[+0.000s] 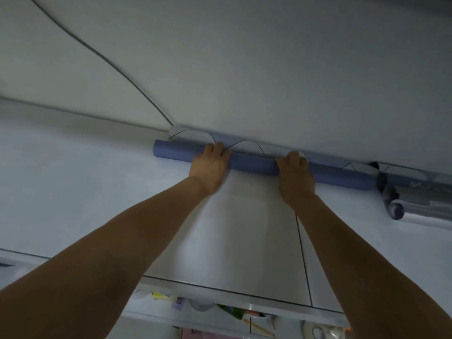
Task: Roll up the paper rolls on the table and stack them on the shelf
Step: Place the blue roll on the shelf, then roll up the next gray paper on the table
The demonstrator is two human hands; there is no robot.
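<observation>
Fingers of left hand [210,165] and right hand [294,174] curl over the blue paper roll [254,164], far across the desk [73,192]. Uneven pushing could skew it; a slack grip may let it unwind.

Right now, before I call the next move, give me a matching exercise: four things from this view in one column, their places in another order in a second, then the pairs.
Things:
1. left hand
2. right hand
3. small roll
4. yellow item

Places:
A. below the table's near edge
B. on the blue roll, toward its right end
C. far right of the table, untouched
D. on the blue roll, toward its left end

Pairs: 1-D, 2-B, 3-C, 4-A.
</observation>
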